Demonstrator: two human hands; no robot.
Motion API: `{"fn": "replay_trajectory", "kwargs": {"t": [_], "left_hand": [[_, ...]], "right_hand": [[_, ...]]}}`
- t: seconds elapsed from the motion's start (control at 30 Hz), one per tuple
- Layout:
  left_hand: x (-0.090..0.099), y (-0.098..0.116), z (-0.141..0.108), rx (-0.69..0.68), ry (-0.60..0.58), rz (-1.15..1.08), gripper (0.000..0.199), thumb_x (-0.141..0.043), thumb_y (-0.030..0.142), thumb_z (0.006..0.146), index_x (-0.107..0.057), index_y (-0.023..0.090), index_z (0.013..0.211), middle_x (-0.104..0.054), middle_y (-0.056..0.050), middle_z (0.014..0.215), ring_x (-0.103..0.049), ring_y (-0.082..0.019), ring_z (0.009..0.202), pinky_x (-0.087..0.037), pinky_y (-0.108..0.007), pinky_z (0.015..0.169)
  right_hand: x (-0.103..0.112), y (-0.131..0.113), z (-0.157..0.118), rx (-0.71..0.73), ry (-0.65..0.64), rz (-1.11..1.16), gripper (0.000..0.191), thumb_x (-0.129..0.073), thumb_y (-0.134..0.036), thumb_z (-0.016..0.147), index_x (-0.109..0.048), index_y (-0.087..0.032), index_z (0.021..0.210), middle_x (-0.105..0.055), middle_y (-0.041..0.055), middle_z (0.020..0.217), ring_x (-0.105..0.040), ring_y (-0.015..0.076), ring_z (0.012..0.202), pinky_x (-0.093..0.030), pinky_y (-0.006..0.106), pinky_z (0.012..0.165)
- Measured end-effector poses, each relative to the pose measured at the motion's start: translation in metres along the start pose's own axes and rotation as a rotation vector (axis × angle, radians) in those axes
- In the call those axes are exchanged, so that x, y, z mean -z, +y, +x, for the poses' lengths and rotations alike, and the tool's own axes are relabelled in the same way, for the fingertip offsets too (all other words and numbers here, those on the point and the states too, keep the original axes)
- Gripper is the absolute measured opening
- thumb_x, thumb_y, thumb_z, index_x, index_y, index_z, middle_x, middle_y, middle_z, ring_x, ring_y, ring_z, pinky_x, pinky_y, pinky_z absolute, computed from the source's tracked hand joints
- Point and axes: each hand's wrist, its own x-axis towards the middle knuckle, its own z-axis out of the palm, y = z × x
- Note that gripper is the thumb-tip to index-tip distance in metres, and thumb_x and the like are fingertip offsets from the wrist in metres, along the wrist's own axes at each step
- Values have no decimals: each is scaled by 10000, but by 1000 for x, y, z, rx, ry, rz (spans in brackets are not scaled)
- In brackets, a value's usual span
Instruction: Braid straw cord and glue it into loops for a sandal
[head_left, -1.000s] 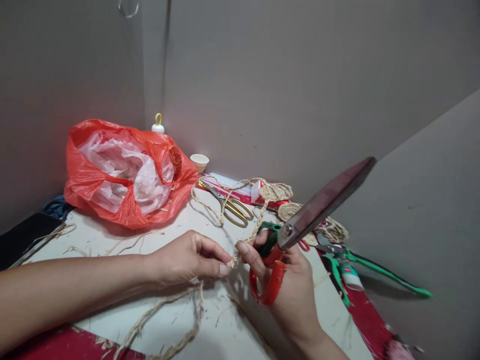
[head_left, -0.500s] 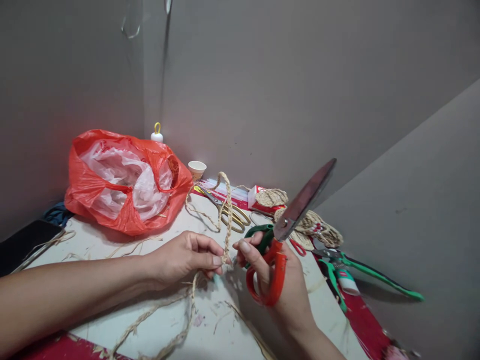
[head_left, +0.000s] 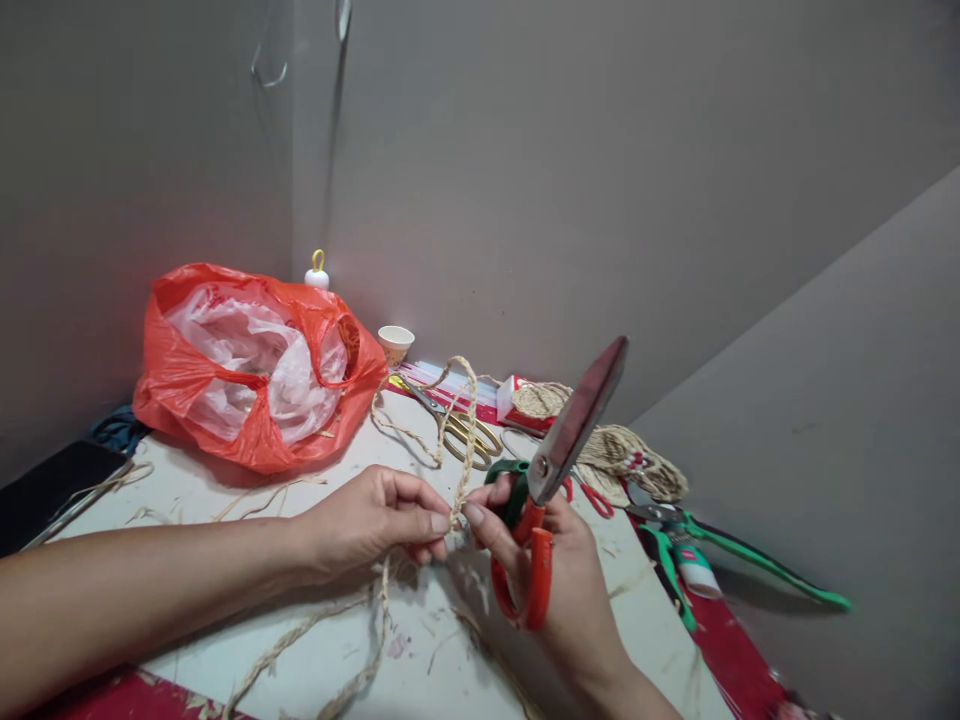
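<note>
My left hand (head_left: 390, 515) pinches a braided straw cord (head_left: 468, 430) between thumb and fingers. The cord arches up above the fingertips and loops back toward the table; more of it hangs below this hand toward the front edge. My right hand (head_left: 555, 560) has scissors (head_left: 574, 420) hooked in its fingers, one handle orange and the other dark green, with the blades together and pointing up to the right. Its thumb and forefinger tips come close to the cord beside my left fingertips; whether they grip it I cannot tell.
A red plastic bag (head_left: 262, 370) stands at the back left, near a paper cup (head_left: 396, 345). Gold-handled scissors (head_left: 465, 430) lie behind my hands. To the right are woven straw soles (head_left: 637, 460) and green-handled shears (head_left: 757, 560). A grey wall (head_left: 562, 180) rises behind the white tabletop (head_left: 427, 660).
My right hand has moved slightly left, its fingertips nearer the cord, and the scissors have come left and lower. The cord's arch leans further right. My left hand keeps its pinch.
</note>
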Motion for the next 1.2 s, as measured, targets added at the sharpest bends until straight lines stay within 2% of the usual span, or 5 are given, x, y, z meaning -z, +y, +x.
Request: {"fn": "replay_trajectory", "kwargs": {"t": [0.33, 0.5, 0.63, 0.83, 1.2], "left_hand": [[0, 11, -3, -115, 98, -5, 253, -789, 306, 630, -673, 114, 747, -648, -15, 627, -546, -80, 555, -405, -226, 602], [6, 20, 1, -219, 178, -130, 262, -806, 250, 612, -671, 124, 798, -653, -10, 652, -580, -91, 596, -416, -221, 593], [6, 28, 0, -245, 205, -227, 270, -824, 220, 585, -674, 120, 785, -643, -2, 651, -589, -90, 615, -417, -211, 584], [3, 32, -2, -261, 210, -271, 279, -839, 217, 556, -681, 108, 758, -645, -14, 647, -572, -81, 590, -405, -197, 556], [7, 30, -3, -307, 178, -213, 201, -798, 195, 618, -682, 123, 766, -665, -15, 670, -585, -80, 616, -414, -183, 568]], "right_hand": [[6, 0, 3, 78, -8, -110, 245, -660, -397, 755, -519, -199, 791, -537, -27, 626, -484, 118, 508, -418, 228, 483], [26, 23, 17, 369, -41, -536, 229, -629, -346, 744, -434, -226, 752, -472, -54, 577, -446, 130, 512, -376, 234, 478], [35, 36, 27, 522, -42, -829, 252, -607, -338, 735, -408, -233, 848, -488, -60, 585, -434, 136, 469, -357, 241, 451], [42, 43, 33, 712, 12, -1020, 256, -619, -375, 727, -412, -235, 784, -520, -30, 598, -508, 162, 505, -349, 253, 484], [43, 48, 34, 761, 54, -1121, 273, -628, -404, 736, -415, -234, 733, -522, -5, 603, -509, 180, 544, -310, 274, 509]]}}
